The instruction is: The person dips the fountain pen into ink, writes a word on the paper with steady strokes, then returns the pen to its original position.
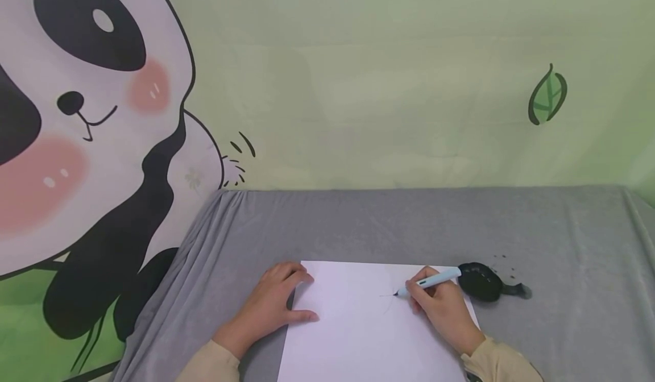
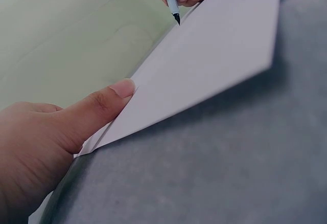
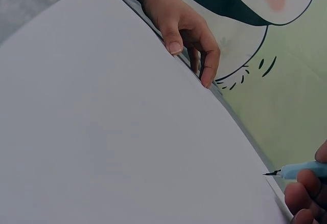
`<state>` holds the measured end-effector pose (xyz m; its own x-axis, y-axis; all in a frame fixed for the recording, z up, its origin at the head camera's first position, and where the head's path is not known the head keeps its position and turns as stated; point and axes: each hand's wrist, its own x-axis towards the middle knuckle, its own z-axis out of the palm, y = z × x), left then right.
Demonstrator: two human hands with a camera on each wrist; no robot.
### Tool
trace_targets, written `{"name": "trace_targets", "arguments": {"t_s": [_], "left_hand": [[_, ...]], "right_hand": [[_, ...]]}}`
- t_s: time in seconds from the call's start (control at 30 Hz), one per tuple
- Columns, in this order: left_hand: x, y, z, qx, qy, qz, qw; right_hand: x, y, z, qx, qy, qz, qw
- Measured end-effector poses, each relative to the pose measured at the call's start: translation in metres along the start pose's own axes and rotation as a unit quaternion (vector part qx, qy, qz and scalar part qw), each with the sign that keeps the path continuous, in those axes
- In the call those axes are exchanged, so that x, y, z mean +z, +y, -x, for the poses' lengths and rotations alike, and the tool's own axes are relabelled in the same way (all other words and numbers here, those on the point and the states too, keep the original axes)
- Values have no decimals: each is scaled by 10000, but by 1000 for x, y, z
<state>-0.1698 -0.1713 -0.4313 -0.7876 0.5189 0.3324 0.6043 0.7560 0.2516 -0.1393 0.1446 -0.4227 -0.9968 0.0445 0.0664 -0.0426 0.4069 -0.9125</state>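
Observation:
A white sheet of paper lies on a grey cloth. My left hand rests at its left edge, thumb and fingertips touching the paper; in the left wrist view the thumb lies along the sheet. With my right hand I pinch a light blue fountain pen, its dark nib pointing left and down. The nib is at or just over the sheet's upper right part, beside a few faint thin lines. In the right wrist view the pen appears at the right edge, partly hidden by fingers.
A black oval thing with a narrow tail lies on the cloth just right of the sheet; its kind is unclear. Small dark specks are near it. Behind the grey cloth stands a green backdrop with a large panda.

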Motion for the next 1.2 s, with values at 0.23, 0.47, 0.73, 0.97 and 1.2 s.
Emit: {"name": "trace_targets", "arguments": {"t_s": [0.23,0.47,0.73,0.97,1.2], "left_hand": [[0,1,0,1,49,31,10000],[1,2,2,-32,43,73,10000],[2,-1,1,94,164,-17,9998],[1,-1,1,-5,59,41,10000],[0,0,1,-60,56,104,9999]], "right_hand": [[1,1,0,-65,15,37,10000],[0,0,0,3,-32,58,10000],[0,-2,1,-32,13,19,10000],[-1,-2,2,32,-19,-40,10000],[-2,-4,3,105,-54,-24,9999]]}}
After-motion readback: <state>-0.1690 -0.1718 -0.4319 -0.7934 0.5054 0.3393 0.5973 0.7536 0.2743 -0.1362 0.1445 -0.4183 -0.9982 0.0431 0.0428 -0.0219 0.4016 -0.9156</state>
